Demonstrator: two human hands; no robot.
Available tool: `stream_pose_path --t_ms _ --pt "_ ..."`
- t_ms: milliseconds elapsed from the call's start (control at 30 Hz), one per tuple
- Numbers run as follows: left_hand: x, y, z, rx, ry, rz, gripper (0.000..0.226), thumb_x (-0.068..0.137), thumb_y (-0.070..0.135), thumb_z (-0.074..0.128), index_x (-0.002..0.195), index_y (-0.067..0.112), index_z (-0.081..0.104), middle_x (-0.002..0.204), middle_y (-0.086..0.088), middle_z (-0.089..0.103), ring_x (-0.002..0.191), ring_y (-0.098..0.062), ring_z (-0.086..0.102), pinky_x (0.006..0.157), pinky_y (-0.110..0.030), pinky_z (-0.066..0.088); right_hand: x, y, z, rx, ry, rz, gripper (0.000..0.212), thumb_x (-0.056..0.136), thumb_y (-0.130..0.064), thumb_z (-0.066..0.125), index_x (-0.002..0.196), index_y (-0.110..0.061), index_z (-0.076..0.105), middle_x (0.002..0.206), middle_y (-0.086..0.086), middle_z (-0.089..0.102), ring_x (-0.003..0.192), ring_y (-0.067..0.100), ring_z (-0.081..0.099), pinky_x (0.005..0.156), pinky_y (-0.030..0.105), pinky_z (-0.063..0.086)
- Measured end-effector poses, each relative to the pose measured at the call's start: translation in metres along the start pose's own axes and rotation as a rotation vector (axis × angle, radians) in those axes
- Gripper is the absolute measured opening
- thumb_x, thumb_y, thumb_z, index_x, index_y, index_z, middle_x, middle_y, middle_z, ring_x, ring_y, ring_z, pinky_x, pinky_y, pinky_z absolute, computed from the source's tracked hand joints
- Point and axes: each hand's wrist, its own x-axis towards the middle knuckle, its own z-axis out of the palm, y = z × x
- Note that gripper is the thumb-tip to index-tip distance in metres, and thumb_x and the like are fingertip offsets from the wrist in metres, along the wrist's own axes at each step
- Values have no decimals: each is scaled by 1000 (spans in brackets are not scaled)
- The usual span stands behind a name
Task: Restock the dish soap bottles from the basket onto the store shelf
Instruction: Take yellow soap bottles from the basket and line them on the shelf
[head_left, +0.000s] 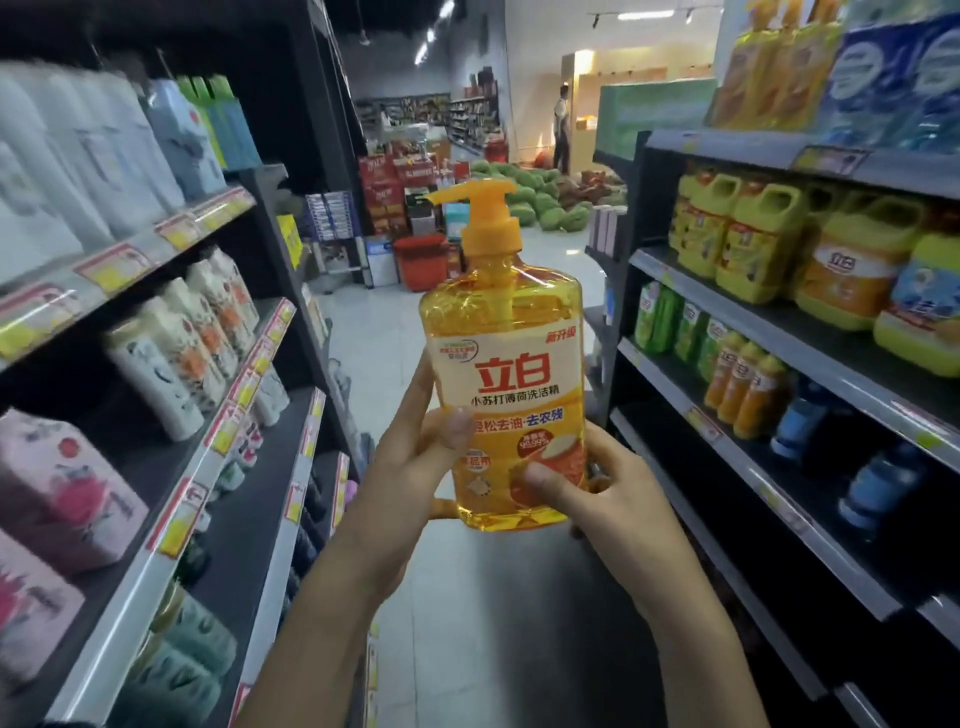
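An orange dish soap bottle (506, 374) with a yellow pump top stands upright in the air in the middle of the aisle, label toward me. My left hand (415, 452) grips its lower left side, thumb across the label. My right hand (602, 483) grips its lower right corner, thumb on the front. The store shelf (748, 312) on the right carries yellow dish soap jugs (748, 239) and small orange bottles (743, 384). The basket is not in view.
A dark shelf unit (249, 431) on the left holds white pouches, tubes and pink packs. The aisle floor (467, 623) runs ahead to red boxes, a red bucket (421, 260) and green melons. A person (561, 130) stands far back. Blue bottles (878, 483) sit on the lower right shelf.
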Motion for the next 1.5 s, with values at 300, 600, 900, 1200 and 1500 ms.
stream_pose_path --t_ms 300,600,900,1200,1500 --pt "140 -25 -31 36 191 75 58 87 38 61 145 35 51 118 6 75 106 -15 73 78 -36 63 159 21 12 14 -31 4 42 68 -43 76 108 -31 70 97 -15 77 86 -2 70 62 11 50" --pt "325 -66 -99 55 84 145 66 83 48 72 145 51 45 126 12 71 116 -16 69 92 -51 59 343 42 40 -57 52 20 46 71 -47 80 113 -32 71 106 -10 76 96 7 72 77 24 53" --pt "515 -81 -117 19 -148 115 63 75 50 69 132 65 48 124 20 70 114 -15 69 85 -42 62 484 45 30 -81 272 50 47 66 -49 77 111 -36 70 99 -17 76 91 -1 71 72 20 54" --pt "666 -117 -30 -71 -313 100 58 75 38 67 125 60 46 111 31 71 101 -3 72 70 -24 61 588 77 -65 -114 474 78 44 73 -43 79 115 -36 69 101 -19 76 94 -3 70 77 19 57" --pt "801 -104 87 -107 -503 194 59 71 40 70 122 60 49 115 22 73 104 -8 73 74 -29 62 672 67 -184 -77 648 -11 41 70 -44 79 109 -36 68 93 -25 75 85 -8 70 70 17 57"
